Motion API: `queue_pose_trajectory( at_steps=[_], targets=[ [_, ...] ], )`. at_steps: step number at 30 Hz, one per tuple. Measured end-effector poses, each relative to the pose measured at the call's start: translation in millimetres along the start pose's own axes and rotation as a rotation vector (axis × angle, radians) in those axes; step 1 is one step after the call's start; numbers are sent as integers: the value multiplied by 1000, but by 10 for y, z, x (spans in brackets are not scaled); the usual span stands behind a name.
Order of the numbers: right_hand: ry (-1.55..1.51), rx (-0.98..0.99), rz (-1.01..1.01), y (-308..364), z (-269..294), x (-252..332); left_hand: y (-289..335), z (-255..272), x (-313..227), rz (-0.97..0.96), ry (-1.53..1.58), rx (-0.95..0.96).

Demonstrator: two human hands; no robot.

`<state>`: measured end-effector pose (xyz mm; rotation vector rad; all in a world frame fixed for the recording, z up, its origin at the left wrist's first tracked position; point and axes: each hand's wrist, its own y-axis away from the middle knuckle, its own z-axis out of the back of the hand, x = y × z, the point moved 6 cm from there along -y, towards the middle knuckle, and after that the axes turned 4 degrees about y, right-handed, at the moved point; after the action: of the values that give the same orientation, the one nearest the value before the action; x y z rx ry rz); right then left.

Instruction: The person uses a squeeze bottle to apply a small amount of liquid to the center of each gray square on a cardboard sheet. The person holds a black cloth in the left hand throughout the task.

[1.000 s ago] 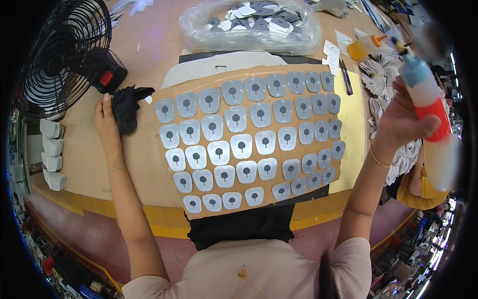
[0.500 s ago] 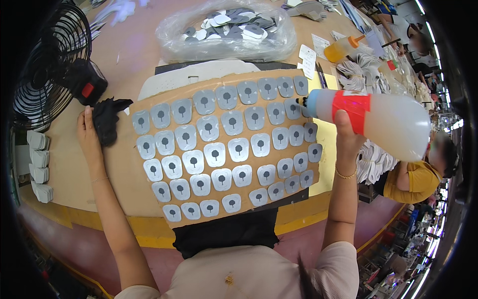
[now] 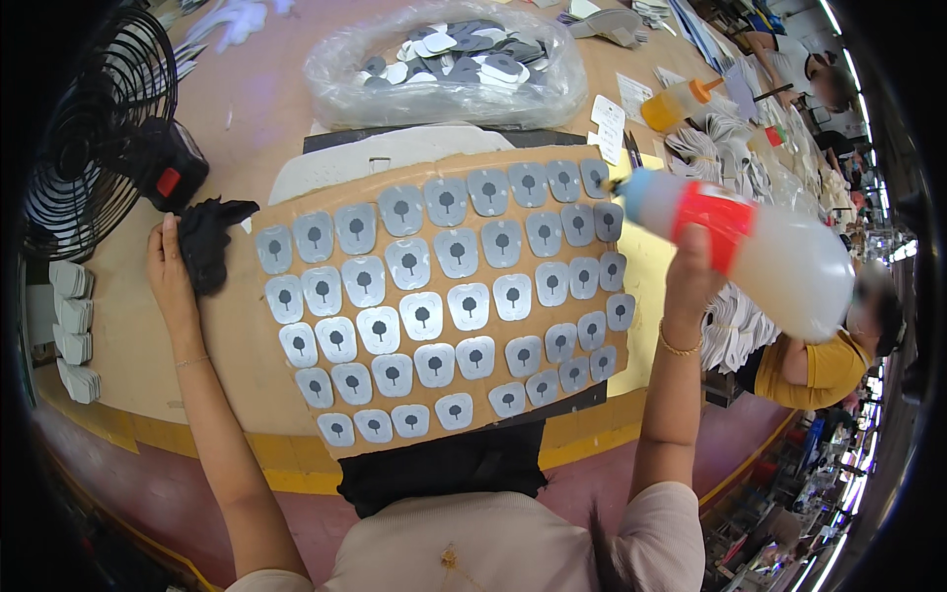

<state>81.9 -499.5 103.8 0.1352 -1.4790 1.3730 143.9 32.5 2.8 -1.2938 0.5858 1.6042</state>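
My right hand is wrapped round a large translucent squeeze bottle with a red band and a light blue cap. The bottle is tilted, its dark nozzle over the upper right corner of a cardboard sheet. Rows of silvery-grey rounded patches, each with a dark tree-like mark, lie on that sheet. To the left, my left hand rests on the table with its fingers stretched out, beside a crumpled black cloth. Whether the thumb touches the cloth I cannot tell.
A clear plastic bag of grey and white pieces stands behind the sheet. At left are a black fan and small stacks of pale pieces. An orange-tipped bottle lies back right. A person in yellow sits at right.
The squeeze bottle's nozzle has shifted slightly up and right, and its base has dipped a little. My left hand stays beside the black cloth. The whole view has shifted slightly.
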Motion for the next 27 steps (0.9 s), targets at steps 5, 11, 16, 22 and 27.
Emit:
queue_pose_trajectory(
  at_steps=[5, 11, 16, 22, 27],
  targets=[
    [-219, -40, 63, -348, 240, 244, 32, -16, -56, 11, 7, -16],
    [35, -147, 134, -175, 273, 384, 16, -19, -53, -6, 0, 7],
    [77, 60, 4, 54, 136, 148, 27, -39, -65, 4, 23, -3],
    [194, 154, -14, 6, -81, 159, -14, -1, -4, -22, -11, 6],
    [228, 139, 8, 15, -95, 148, -11, 2, 15, -9, -12, 26]
  ],
)
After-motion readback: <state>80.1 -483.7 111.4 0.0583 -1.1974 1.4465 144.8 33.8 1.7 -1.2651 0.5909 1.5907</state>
